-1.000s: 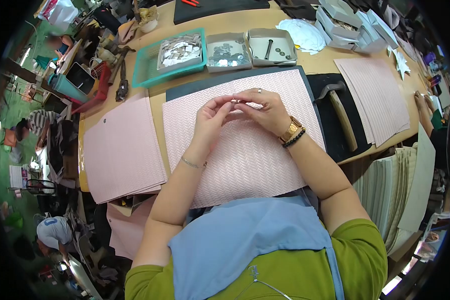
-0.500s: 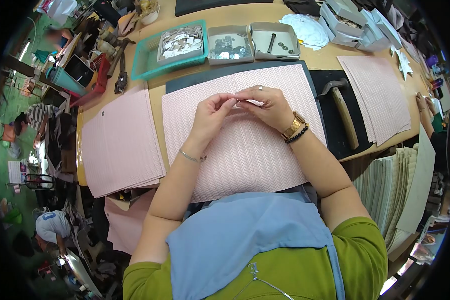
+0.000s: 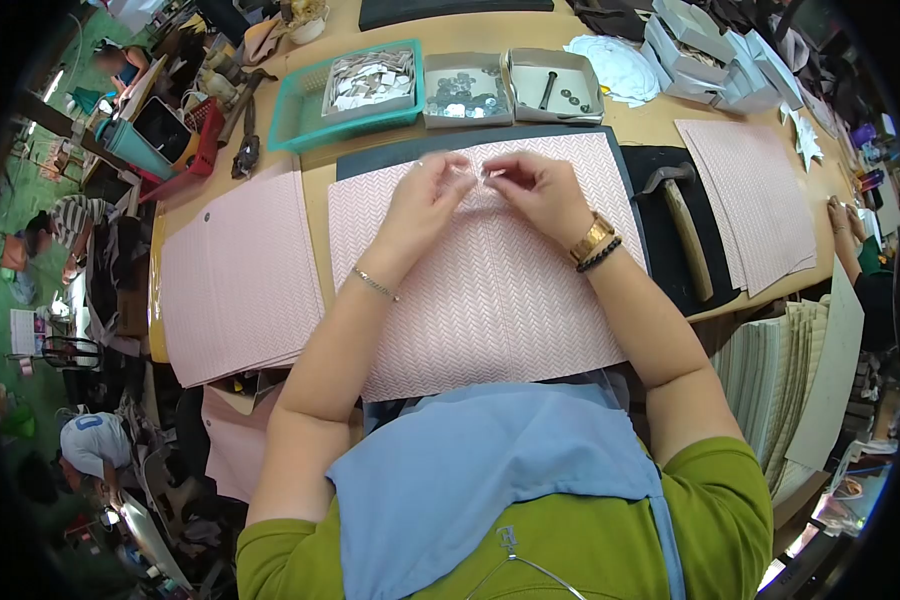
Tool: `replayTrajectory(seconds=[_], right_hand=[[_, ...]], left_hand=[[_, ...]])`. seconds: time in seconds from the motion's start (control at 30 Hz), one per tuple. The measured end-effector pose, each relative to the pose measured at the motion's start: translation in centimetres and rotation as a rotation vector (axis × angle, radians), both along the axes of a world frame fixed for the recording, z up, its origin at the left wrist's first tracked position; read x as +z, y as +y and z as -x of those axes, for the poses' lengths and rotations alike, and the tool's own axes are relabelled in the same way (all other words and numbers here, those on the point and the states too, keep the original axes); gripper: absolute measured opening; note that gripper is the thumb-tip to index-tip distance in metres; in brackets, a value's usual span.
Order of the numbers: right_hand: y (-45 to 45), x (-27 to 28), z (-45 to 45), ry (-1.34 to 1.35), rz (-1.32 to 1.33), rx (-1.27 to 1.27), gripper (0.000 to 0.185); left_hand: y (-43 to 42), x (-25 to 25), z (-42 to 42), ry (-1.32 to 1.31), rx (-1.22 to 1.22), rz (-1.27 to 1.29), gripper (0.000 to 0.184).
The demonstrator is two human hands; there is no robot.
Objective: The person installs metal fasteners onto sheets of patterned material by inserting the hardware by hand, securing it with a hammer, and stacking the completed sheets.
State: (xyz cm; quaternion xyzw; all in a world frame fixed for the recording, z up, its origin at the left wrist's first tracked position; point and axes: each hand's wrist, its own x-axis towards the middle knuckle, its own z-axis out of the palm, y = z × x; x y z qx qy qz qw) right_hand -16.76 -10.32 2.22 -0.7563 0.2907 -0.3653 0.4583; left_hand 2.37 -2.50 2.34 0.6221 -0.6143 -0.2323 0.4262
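A pink herringbone-textured sheet [image 3: 500,300] lies on a dark board [image 3: 370,163] in front of me. Over its upper part, my left hand [image 3: 428,197] is blurred, with thumb and fingers bent toward each other; whether it holds anything cannot be made out. Close by on the right, separated by a small gap, my right hand [image 3: 542,195] pinches thumb and fingertips together at a small dark thing too tiny to identify. Beyond the hands stand a box of round metal pieces [image 3: 467,115] and a box with a dark rod and small discs [image 3: 560,113].
A hammer [image 3: 685,235] rests on a black mat at the right, beside stacked pink sheets [image 3: 755,200]. More pink sheets [image 3: 240,280] lie left. A teal basket [image 3: 295,120] stands at the back left. Another person's hands [image 3: 847,222] show at the far right.
My hands, touching at the fingertips before, have come slightly apart. The left one has turned and blurred, and the right one has moved up a little.
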Motion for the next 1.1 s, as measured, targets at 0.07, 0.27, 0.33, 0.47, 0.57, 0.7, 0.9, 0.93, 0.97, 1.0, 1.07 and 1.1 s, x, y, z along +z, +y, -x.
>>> replayTrajectory(seconds=[0.07,0.27,0.33,0.47,0.57,0.7,0.9,0.93,0.97,1.0,1.07,1.1], right_hand=[[-1.2,0.0,-0.6,0.026,-0.038,-0.056,0.022],[-1.8,-1.2,-1.4,0.053,0.021,-0.070,0.020],[-1.6,-1.4,-1.4,0.025,0.029,-0.069,0.020],[-1.4,-1.6,-1.3,0.010,0.082,-0.052,0.019],[-1.2,-1.4,-1.3,0.018,0.112,-0.047,0.018],[-1.0,-1.6,-1.4,0.035,0.157,-0.028,0.018],[-1.0,-1.4,-1.7,0.117,0.406,-0.060,0.016],[-1.0,-1.4,-1.8,0.100,0.427,-0.059,0.015],[-0.9,-1.3,-1.9,0.083,0.449,-0.057,0.014],[-0.9,-1.3,-2.0,0.067,0.470,-0.055,0.013],[-1.1,-1.7,-2.2,0.095,0.483,-0.062,0.012],[-1.1,-1.7,-2.3,0.109,0.490,-0.067,0.011]], left_hand=[[-0.1,0.3,-0.3,-0.359,0.070,0.107,0.031],[-2.1,-0.5,-1.7,-0.588,0.069,0.080,0.031],[-3.4,-0.1,-2.1,-0.492,0.040,-0.047,0.028],[-4.3,1.0,-2.0,-0.076,-0.007,-0.272,0.023],[-4.7,0.9,-2.4,0.051,-0.032,-0.331,0.021],[-5.1,-0.3,-2.9,0.132,-0.050,-0.332,0.019],[-5.1,-0.4,-2.9,0.150,-0.045,-0.329,0.020],[-5.2,-0.6,-2.9,0.147,-0.048,-0.321,0.020],[-5.2,-0.9,-2.9,0.141,-0.040,-0.287,0.022],[-5.0,-1.0,-2.8,0.135,-0.031,-0.254,0.024],[-4.8,-1.1,-2.6,0.097,-0.003,-0.214,0.026],[-4.6,-0.8,-2.3,0.065,0.016,-0.206,0.026]])
